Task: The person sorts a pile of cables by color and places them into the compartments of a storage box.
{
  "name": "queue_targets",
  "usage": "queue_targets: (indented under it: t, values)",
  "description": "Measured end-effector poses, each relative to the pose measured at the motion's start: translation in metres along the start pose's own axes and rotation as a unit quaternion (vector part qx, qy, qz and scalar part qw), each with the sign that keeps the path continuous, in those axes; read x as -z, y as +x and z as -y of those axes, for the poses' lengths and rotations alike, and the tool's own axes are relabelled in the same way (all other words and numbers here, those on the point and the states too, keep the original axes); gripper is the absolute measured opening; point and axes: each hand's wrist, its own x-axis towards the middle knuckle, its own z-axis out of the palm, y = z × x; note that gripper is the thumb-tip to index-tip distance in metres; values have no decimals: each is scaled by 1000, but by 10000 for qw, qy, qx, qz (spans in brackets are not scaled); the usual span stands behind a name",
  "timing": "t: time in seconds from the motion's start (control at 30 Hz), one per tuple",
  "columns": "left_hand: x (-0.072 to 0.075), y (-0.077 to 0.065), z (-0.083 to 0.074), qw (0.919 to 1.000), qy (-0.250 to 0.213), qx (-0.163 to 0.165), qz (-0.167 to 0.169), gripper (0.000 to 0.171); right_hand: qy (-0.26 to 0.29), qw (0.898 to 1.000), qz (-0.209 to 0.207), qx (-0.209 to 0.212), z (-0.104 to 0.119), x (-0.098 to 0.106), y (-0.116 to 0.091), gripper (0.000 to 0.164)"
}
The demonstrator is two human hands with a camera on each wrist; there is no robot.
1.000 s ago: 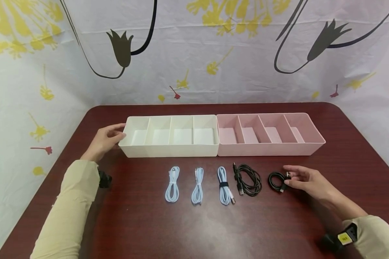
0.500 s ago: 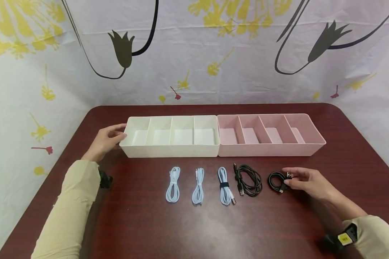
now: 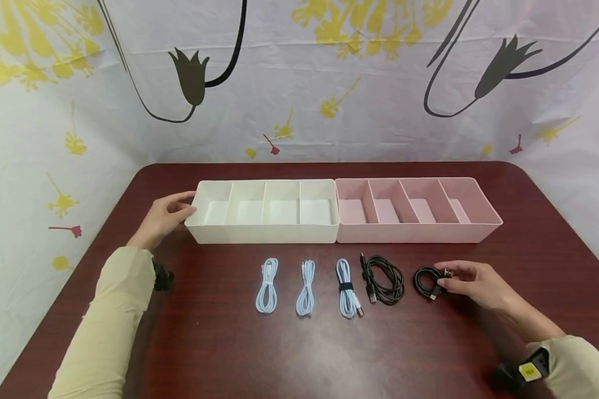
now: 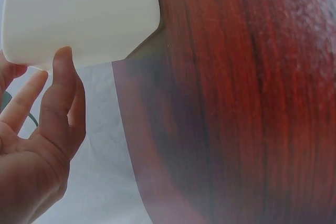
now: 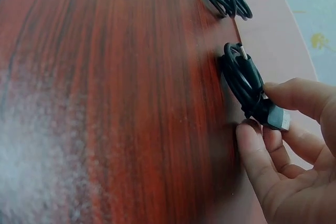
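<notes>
At the far left of the head view, my left hand (image 3: 162, 219) rests its fingertips on the outer end of a white divided storage box (image 3: 264, 233). The left wrist view has the thumb and fingers spread against that end wall (image 4: 94, 30). On the right, my right hand (image 3: 479, 282) pinches the plug end of a small coiled black USB cable (image 3: 424, 281). The right wrist view shows the cable's plug (image 5: 277, 118) between thumb and fingers, the coil tilted up beyond the fingertips (image 5: 249, 136). A larger black cable (image 3: 386, 281) lies coiled to its left.
A pink divided box (image 3: 414, 233) stands end to end with the white one, both with bare compartments. Three light-blue bundled cables (image 3: 267, 285) lie in a row in front, one tied with a black strap (image 3: 346, 286). Behind the dark red table (image 3: 229, 354) hangs a patterned cloth (image 3: 379, 127).
My right fingers have closed around the small black cable's plug, which now shows less between them. The left hand keeps its place at the white box. The head view has shifted slightly.
</notes>
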Motion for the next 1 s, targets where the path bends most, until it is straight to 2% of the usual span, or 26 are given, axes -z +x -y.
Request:
queue_targets:
  t: [0.17, 0.67, 1.0]
  values:
    - [0, 0, 0, 9999, 121, 10, -3, 50, -351, 9993, -109, -31, 1, 1, -1, 35]
    - [0, 1, 0, 9998, 196, 1, -10, 49, -10, 9999, -98, 93, 1, -1, -2, 38]
    - [1, 0, 0, 9999, 99, -13, 27, 49, -343, 9991, -63, -227, 4, -4, 0, 38]
